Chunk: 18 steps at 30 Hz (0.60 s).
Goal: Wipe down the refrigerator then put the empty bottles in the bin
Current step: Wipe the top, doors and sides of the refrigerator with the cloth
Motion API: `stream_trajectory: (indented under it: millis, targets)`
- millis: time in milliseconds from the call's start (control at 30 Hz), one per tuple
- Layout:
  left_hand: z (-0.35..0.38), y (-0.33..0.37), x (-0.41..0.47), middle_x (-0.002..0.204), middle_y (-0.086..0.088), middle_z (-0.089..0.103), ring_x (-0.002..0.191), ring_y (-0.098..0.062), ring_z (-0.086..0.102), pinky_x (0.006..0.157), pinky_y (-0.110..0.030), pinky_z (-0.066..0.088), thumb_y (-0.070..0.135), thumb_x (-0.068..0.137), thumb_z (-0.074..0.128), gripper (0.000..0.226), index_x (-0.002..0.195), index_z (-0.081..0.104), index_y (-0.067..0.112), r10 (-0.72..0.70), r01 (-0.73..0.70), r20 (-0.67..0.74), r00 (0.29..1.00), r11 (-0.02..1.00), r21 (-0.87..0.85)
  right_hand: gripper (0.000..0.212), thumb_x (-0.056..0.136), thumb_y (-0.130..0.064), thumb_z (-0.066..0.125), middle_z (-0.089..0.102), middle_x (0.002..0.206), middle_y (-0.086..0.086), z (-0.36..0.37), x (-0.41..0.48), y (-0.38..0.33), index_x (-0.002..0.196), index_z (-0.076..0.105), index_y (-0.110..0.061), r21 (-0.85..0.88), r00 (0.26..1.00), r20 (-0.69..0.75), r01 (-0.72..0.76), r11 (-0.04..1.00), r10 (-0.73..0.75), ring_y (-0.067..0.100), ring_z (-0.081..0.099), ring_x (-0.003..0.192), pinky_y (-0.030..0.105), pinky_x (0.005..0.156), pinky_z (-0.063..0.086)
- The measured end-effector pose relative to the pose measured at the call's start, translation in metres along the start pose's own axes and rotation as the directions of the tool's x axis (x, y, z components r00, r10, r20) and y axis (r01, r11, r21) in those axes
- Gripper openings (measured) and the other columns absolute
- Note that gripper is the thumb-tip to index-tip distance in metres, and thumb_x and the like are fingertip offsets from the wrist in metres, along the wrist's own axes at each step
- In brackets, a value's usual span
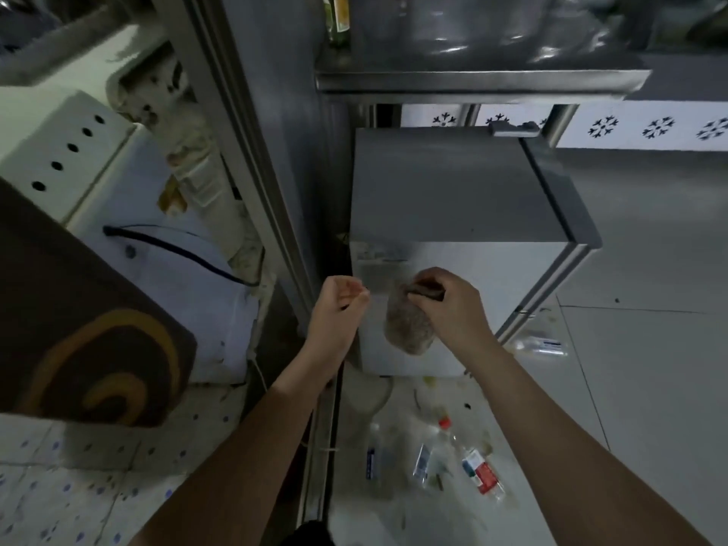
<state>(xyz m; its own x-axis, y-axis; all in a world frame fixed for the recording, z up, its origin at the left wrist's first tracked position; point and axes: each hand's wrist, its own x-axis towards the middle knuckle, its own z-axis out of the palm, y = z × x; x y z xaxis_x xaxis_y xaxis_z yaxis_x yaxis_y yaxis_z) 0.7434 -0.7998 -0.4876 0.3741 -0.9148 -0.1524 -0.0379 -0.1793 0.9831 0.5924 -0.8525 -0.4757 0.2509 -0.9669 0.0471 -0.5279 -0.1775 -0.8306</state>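
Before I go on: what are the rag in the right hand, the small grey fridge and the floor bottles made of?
Grey-brown rag: soft fabric, matte; it hangs limp and crumpled. Small grey fridge: probably painted metal, smooth with a dull sheen. Clear floor bottles: thin transparent plastic, glossy, with printed labels.

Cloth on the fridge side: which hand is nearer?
Right. The right hand grips the cloth at its top edge, against the refrigerator. The left hand is apart from it, off to its left, fingers curled, not touching it.
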Motion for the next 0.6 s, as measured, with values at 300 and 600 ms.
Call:
stream_trajectory:
  millis: [300,600]
  targets:
    - [0.017,-0.12,0.07,0.087,0.005,0.057,0.086,-0.015,0.058,0.076,-0.028,0.05,0.015,0.09,0.059,0.015,0.084,0.05,0.027,0.237,-0.241,-0.093,0.967,0.97,-0.039,0.018,0.067,-0.01,0.07,0.056,0.081,-0.017,0.095,0.045,0.085,0.083,0.074,-0.014,-0.196,0.773,-0.413,0.441,0.876,-0.482,0.009,0.044,0.088,0.033,0.072,0.044]
    - [0.028,-0.16,0.118,0.079,-0.002,0.059,0.08,-0.022,0.061,0.075,-0.035,0.054,0.011,0.08,0.069,0.024,0.08,0.051,0.026,0.528,-0.545,-0.188,0.828,0.837,-0.05,0.018,0.076,0.012,0.066,0.043,0.095,-0.006,0.142,0.082,0.115,0.091,0.063,0.002,-0.1,0.498,-0.69,0.654,0.75,-0.526,-0.006,0.047,0.088,0.001,0.081,0.036]
